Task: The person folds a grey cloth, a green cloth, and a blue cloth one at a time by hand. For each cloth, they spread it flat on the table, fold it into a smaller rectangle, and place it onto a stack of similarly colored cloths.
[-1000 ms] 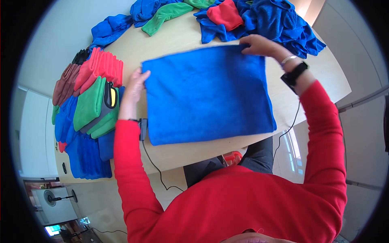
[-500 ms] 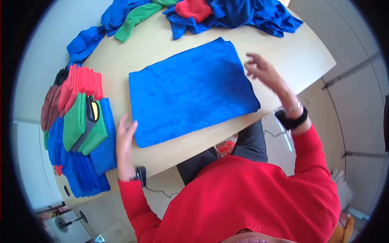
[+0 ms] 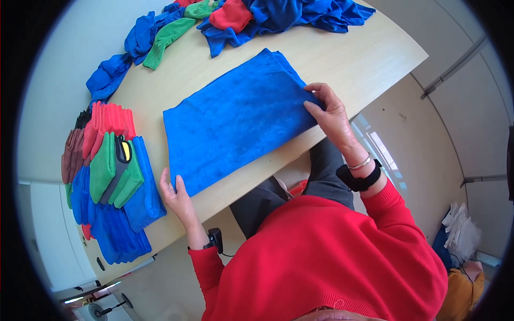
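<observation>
A blue towel (image 3: pixel 230 120) lies folded into a wide rectangle on the pale wooden table, its layers showing at the far right corner. My right hand (image 3: pixel 336 116) pinches the towel's right edge between thumb and fingers. At the near left corner, my left hand (image 3: pixel 179 202) rests with fingers apart, the thumb against the towel's edge. Both palms face inward.
Folded red towels (image 3: pixel 110 120), green towels (image 3: pixel 101 168) and blue towels (image 3: pixel 120 235) stand in stacks at the left. Loose blue cloths (image 3: pixel 278 16), a red cloth (image 3: pixel 231 15) and a green cloth (image 3: pixel 166 40) lie along the far side of the table (image 3: pixel 375 69).
My right hand has come in from beside the towel and taken its right edge. The left hand stays at the near left corner. The whole view has shifted somewhat.
</observation>
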{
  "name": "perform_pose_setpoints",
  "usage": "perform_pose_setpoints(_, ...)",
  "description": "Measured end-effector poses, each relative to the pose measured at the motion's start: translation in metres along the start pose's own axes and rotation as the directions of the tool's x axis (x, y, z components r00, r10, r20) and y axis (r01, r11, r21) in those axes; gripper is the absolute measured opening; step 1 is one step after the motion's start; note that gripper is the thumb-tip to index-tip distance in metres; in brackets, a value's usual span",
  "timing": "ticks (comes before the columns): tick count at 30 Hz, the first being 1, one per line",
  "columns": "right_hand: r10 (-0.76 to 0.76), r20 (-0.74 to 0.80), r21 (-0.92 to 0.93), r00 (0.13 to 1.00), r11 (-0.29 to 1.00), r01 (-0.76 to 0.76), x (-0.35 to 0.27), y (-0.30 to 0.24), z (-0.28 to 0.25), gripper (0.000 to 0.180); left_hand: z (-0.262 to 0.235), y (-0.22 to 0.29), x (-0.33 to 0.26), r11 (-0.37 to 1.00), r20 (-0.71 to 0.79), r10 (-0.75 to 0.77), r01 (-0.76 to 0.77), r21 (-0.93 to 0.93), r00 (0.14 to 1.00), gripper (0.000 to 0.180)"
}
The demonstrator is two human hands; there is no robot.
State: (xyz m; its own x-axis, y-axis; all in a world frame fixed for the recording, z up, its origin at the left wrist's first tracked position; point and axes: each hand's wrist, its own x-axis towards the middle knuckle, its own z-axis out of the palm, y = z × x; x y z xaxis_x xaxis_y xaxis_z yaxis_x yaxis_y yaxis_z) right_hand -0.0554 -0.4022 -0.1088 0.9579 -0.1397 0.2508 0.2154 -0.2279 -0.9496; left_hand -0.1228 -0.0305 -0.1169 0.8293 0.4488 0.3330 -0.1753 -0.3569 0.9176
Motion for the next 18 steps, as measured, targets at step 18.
perform_pose_setpoints(18, -0.169, 0.543, -0.525, 0.823, 0.696, 0.49, 0.118, 0.016, 0.034, 0.01, 0.03, 0.026, -0.054, 0.574, 0.386, 0.298, -0.487, 0.659, 0.873, 0.024)
